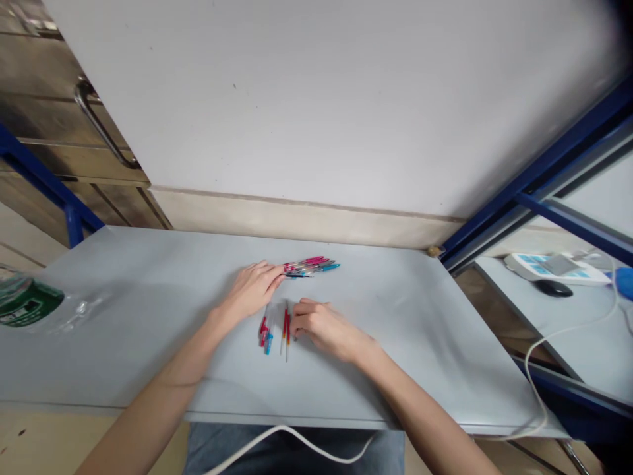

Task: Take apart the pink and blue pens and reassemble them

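Fingers [275,274] of the left hand [254,287] stretch out almost straight, side by side with barely a gap, their tips right at the left end of the bunch of pens [311,266]; whether they pinch one or only rest there, I cannot tell from this angle. Over to the right hand [319,323], and it's a tighter shape altogether: fingers curled in, tips tucked low and partly hidden, a small dark tip peeking out beneath them, though what the grasp holds, if anything, can't be made out. Palm down on the left, the forearm [165,396] slanting up from the lower left corner; the right forearm [415,409] comes in from the lower right, back of the hand upward, so the two close in on the middle of the grey table [395,297]. And look at the lines! Those pens lie well past the hands' midline, long axis running nearly left to right with a slight rise, pink and blue ends pointing right. Nearer in, just left of the curled fingers, the thin red refills [286,328] run almost straight away from the person, pale ends toward the near edge. Beside them on the left sit clear pen parts [268,333], red and blue ends facing the person, long axis tilting slightly right at the far end.
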`<state>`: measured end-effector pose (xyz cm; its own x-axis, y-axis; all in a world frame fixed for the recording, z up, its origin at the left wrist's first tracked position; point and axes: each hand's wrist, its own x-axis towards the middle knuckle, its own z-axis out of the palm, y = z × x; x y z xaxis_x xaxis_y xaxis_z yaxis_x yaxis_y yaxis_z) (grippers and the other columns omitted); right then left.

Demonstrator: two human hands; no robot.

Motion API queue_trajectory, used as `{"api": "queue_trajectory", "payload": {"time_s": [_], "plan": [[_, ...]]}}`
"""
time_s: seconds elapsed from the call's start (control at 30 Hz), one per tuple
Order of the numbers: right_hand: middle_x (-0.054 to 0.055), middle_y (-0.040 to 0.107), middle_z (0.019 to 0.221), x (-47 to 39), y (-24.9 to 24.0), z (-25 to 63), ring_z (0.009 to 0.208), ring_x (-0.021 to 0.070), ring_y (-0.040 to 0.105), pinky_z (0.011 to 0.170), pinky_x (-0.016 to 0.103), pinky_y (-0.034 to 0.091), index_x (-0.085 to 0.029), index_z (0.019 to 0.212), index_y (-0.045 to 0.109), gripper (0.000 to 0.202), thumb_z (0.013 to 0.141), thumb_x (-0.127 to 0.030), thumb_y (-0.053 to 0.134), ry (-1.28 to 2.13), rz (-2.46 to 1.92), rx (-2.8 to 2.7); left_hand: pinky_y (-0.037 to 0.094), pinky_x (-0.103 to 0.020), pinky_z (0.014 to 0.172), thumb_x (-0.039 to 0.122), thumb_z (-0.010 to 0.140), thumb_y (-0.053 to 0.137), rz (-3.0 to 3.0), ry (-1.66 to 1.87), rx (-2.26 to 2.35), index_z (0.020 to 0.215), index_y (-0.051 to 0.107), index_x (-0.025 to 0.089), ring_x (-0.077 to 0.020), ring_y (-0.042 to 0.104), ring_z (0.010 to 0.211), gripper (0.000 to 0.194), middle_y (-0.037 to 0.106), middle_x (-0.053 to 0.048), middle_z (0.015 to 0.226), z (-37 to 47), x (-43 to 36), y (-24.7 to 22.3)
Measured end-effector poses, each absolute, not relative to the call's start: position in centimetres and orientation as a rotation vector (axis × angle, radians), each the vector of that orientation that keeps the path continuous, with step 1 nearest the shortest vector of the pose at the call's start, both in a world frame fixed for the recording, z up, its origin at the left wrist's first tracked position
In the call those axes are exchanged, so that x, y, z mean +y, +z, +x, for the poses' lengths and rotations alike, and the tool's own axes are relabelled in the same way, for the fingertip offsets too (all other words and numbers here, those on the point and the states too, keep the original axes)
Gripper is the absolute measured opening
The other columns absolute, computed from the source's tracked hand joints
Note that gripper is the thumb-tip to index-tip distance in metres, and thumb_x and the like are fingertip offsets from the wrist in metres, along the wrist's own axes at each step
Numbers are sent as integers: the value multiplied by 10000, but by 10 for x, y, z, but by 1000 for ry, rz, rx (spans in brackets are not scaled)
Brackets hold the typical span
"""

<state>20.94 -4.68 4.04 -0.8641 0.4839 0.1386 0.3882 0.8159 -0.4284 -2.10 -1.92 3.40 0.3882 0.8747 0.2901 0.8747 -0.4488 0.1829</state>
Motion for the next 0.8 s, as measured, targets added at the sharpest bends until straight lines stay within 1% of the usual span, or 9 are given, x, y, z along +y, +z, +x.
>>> {"api": "queue_trajectory", "payload": {"time_s": [0.2,0.27,0.37,0.47,0.6,0.7,0.8], "plan": [[26,647,912,-49,42,206,889,173,548,655,277,349,-194,863,669,221,973,-48,545,425,-667,-2785,411,-325,738,354,1086,356,2649,538,1641,1024,661,217,-212,618,858,340,678,-52,900,-21,-19,35],[45,634,914,-48,45,207,888,188,535,668,284,355,-191,887,661,210,994,-74,523,329,-730,-2753,409,-322,734,351,1085,357,2654,536,1646,1015,663,218,-213,620,854,341,679,-54,893,-21,-19,35],[73,620,916,-42,49,212,901,212,524,728,298,389,-179,933,659,223,1039,-144,467,244,-909,-2598,411,-316,747,352,1083,359,2638,554,1643,1042,663,228,-214,629,875,331,695,-52,921,-21,-19,35],[80,620,931,-34,47,219,933,223,539,781,309,412,-181,965,650,242,1054,-166,426,293,-1098,-2406,398,-303,733,349,1083,350,2582,565,1649,1073,658,248,-211,645,894,324,717,-45,971,-21,-19,36],[63,620,932,-26,42,226,855,203,554,750,304,407,-191,929,611,214,1037,-200,427,438,-1285,-2185,358,-301,666,374,1085,324,2472,522,1739,1048,638,261,-206,666,807,336,737,-30,963,-20,-22,39],[30,604,851,-22,41,230,761,176,532,714,283,395,-196,870,568,158,980,-187,455,575,-1322,-2088,338,-305,642,387,1082,325,2444,487,1794,1017,623,257,-210,675,771,332,746,-29,931,-18,-23,39],[-6,583,735,-18,42,234,660,151,489,647,263,353,-201,835,561,176,949,-171,430,694,-1396,-2094,327,-300,628,386,1081,321,2439,487,1813,998,611,254,-212,684,773,329,750,-31,914,-18,-23,38]]}}
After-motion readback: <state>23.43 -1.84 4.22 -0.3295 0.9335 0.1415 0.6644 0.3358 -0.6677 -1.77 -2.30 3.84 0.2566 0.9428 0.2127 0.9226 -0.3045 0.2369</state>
